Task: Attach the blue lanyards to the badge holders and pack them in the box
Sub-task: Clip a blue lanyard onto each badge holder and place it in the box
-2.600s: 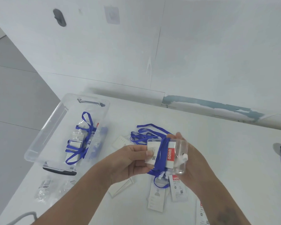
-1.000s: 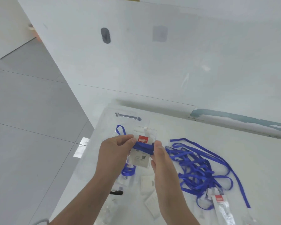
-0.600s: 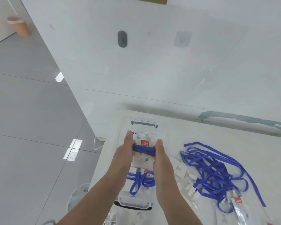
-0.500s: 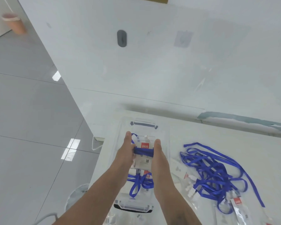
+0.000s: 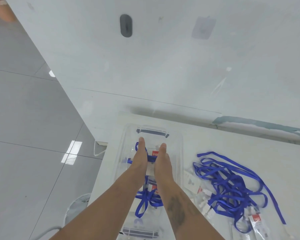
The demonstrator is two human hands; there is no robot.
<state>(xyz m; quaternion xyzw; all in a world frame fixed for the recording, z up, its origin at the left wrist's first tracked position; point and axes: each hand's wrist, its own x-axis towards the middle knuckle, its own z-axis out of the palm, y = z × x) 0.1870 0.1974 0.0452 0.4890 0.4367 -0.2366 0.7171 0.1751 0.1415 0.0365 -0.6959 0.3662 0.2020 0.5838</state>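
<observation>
Both my hands reach into the clear plastic box [image 5: 179,146] at the table's left end. Between them sits a clear badge holder [image 5: 154,154] with a red label, wrapped in a blue lanyard. My left hand [image 5: 140,158] presses its left side and my right hand [image 5: 162,159] its right side, low in the far half of the box. Another wrapped badge holder [image 5: 148,198] lies in the near half, partly hidden under my forearms.
A tangle of loose blue lanyards [image 5: 227,184] lies on the white table [image 5: 249,153] right of the box, with packaged badge holders [image 5: 256,222] around it. The table's left edge drops to grey floor tiles. A white wall stands close behind the box.
My hands carried the wrapped badge holder from over the table's middle leftward and lowered it into the box's far half.
</observation>
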